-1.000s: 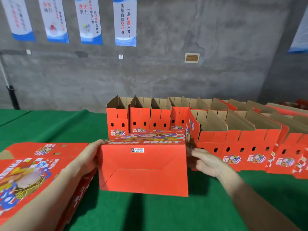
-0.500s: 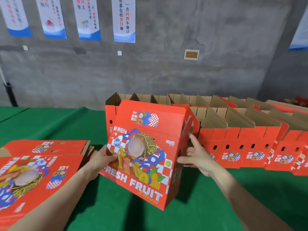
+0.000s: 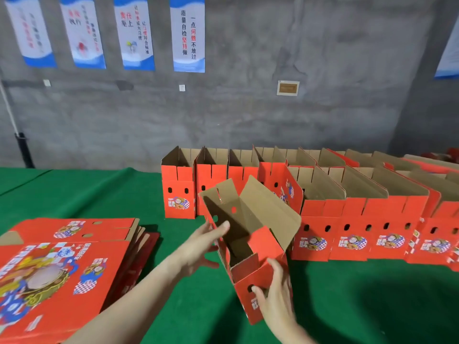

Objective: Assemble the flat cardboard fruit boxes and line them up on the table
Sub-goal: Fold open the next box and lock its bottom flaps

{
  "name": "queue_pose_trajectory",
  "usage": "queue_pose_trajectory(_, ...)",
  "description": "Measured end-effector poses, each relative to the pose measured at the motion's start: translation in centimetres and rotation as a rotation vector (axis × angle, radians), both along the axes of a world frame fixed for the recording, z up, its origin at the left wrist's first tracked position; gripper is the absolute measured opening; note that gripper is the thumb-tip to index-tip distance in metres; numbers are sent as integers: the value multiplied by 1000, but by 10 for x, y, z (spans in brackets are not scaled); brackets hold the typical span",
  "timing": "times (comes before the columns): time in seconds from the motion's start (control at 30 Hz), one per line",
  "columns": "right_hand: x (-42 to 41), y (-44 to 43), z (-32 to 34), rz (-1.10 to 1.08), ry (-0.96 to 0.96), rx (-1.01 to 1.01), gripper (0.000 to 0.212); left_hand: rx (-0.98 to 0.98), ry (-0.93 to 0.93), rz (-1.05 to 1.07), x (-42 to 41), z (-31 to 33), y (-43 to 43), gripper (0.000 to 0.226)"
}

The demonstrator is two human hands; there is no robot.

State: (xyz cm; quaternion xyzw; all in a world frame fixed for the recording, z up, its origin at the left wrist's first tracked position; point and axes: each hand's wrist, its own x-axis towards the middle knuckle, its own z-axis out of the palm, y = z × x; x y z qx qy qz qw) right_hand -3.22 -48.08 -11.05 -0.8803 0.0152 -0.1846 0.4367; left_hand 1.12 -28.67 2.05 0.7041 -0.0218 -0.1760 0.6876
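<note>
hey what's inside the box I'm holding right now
Only bare brown cardboard walls show inside the box, plus a finger of the left hand over the rim. The floor is hidden behind the red near flap.

Tilted open box (image 3: 263, 209) gripped by left hand (image 3: 198, 247), right hand (image 3: 275, 301).

The box (image 3: 250, 244) has been turned over: first its red base showed, then its printed face, and now its open top, flaps raised. The left hand (image 3: 198, 247) now holds its left wall and the right hand (image 3: 275, 304) its near end.
</note>
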Motion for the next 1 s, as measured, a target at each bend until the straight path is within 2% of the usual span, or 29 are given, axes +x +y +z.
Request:
queue_pose_trajectory(0.03, -2, -1, -3, 4, -2, -31, 74, 54, 5, 13, -1, -2, -5, 47)
queue_pose_trajectory(0.07, -3, -2, -5, 9, -10, -66, 69, 125, -9, 23, -1, -6, -9, 37)
queue_pose_trajectory(0.13, -4, -6, -3, 37, -5, -141, 60, 221, -33, 25, 0, -12, -15, 40)
queue_pose_trajectory(0.23, -7, -12, -2, 83, 44, -263, 50, 241, -64, 33, 1, -14, -23, 44)
queue_pose_trajectory(0.37, -13, -17, -6, -28, 145, -558, 38, 323, -135, 31, 3, -12, -26, 39)
queue_pose_trajectory(0.43, -15, -19, -4, -66, 134, -613, 36, 338, -146, 26, 3, -11, -26, 39)
queue_pose_trajectory(0.5, -18, -25, -5, -31, 146, -559, 41, 328, -152, 25, 6, -11, -24, 42)
queue_pose_trajectory(0.57, -19, -32, -10, 67, 216, -507, 58, 330, -177, 48, 7, -12, -22, 46)
queue_pose_trajectory(0.67, -15, -37, -19, 218, 315, -566, 85, 301, -201, 64, 9, -13, -24, 50)
queue_pose_trajectory(0.83, -2, -49, -10, 340, 305, -685, 91, 336, -259, 50, 13, -4, -34, 39)
queue_pose_trajectory(1.0, 11, -54, -4, 398, 303, -680, 97, 361, -303, 95, 19, -4, -34, 31)
